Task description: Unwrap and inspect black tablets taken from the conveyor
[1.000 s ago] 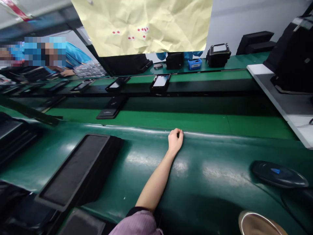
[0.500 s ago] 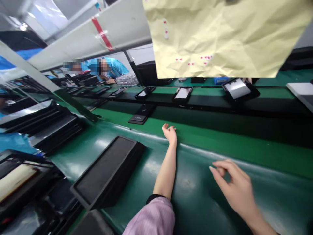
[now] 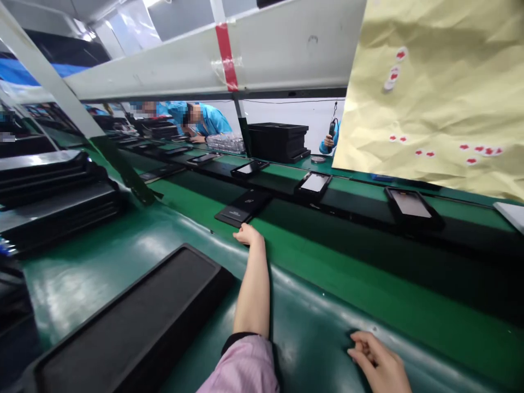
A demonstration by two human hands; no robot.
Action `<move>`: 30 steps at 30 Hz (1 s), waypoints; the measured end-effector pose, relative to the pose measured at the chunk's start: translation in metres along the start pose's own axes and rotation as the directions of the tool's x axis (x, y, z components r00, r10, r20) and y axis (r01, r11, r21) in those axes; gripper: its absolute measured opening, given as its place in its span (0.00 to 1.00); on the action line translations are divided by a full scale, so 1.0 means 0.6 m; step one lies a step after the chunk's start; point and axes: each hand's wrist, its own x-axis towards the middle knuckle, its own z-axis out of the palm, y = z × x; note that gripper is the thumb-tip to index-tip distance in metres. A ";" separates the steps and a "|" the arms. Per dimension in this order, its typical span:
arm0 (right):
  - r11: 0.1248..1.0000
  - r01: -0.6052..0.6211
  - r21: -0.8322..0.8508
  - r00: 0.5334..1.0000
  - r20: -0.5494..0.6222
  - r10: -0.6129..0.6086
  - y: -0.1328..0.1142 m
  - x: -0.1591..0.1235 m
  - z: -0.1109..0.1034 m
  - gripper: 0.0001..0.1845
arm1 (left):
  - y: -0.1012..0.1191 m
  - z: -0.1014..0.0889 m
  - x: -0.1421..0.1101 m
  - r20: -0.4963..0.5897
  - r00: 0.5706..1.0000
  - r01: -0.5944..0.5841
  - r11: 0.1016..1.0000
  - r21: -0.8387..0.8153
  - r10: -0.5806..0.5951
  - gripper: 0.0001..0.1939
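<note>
My left hand [image 3: 249, 234] reaches over the green belt with its fingers curled together. Its fingertips meet the near corner of a thin black panel [image 3: 241, 206], which bears a round mark and small lettering and lies flat. Whether they grip that corner cannot be made out. Low at the right, my right hand [image 3: 379, 360] hovers over the green mat [image 3: 311, 322] or rests on it, fingers loosely bent and thumb apart, with nothing seen between them. A long black tray [image 3: 135, 316] with a raised rim lies left of my forearm.
Several framed screen devices, one [image 3: 314, 183] with a pale display, line a raised ledge behind the belt. Black trays [image 3: 61, 207] are stacked at left beside a slanted post [image 3: 118, 164]. A yellow sheet [image 3: 442, 98] hangs at upper right. Co-workers in blue [image 3: 213, 117] sit beyond.
My left hand has gone left to the black panel, and its spread fingers have curled in. My right hand sits lower in view. The view has swung, bringing a co-worker's hand into sight.
</note>
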 end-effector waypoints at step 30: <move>0.909 -0.199 0.367 0.980 0.076 0.184 -0.017 0.020 0.003 0.32 | 0.029 -0.055 -0.194 0.669 0.677 0.367 0.929 0.058 -0.309 0.17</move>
